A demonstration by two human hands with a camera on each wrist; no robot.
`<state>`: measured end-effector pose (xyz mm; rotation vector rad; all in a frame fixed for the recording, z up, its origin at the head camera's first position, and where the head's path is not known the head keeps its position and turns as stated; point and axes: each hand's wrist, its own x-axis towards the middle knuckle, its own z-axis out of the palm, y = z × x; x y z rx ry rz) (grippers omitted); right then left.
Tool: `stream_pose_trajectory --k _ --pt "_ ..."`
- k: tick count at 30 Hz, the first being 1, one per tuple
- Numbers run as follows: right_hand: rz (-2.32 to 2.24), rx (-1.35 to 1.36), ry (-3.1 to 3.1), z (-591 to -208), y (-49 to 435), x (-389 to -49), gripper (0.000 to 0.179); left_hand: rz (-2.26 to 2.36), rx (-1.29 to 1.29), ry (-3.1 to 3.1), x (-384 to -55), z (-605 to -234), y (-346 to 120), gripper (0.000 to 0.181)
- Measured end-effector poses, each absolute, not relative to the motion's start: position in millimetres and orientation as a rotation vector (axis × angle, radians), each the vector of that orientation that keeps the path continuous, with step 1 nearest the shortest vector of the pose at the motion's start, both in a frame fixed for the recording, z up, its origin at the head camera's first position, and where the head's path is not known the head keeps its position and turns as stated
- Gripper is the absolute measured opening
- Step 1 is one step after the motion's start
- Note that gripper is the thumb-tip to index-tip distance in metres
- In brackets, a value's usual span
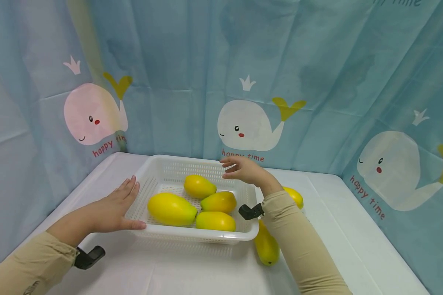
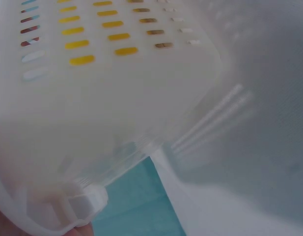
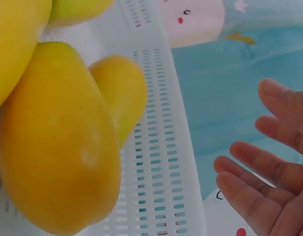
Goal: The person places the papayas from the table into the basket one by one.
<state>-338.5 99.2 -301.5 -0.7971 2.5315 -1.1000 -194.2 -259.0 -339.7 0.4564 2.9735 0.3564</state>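
A white slotted plastic basket (image 1: 192, 233) holds several yellow papayas (image 1: 171, 209), greenish at one end. My left hand (image 1: 112, 207) rests at its left side, fingers straight along the rim and thumb on the front left corner. From the left wrist, the basket's outer wall (image 2: 107, 98) fills much of the view, with yellow showing through the slots. My right hand (image 1: 243, 169) is over the back right part of the basket, its fingers spread and slightly bent, with nothing in them. Seen from the right wrist, that hand (image 3: 274, 182) is apart from the nearest papaya (image 3: 60, 142).
To the right of the basket, one papaya (image 1: 267, 246) lies on the white-covered table (image 1: 339, 221). Another papaya (image 1: 294, 196) is partly hidden behind my right forearm. A blue curtain (image 1: 177, 82) with whale prints hangs behind the table and at both sides.
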Motion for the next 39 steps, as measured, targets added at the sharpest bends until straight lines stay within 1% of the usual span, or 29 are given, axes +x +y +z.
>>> stream_pose_trajectory --k 16,24,39 --pt "-1.126 -0.809 2.508 -294 112 -336 0.049 0.349 0.472 2.975 -195 -341 -260 0.124" --pt "-1.116 -0.839 2.521 -288 123 -334 0.046 0.357 0.471 2.966 -193 -339 -258 0.123" --pt "-1.130 -0.897 2.558 -279 151 -315 0.049 0.375 0.457 2.956 -195 -340 -259 0.122"
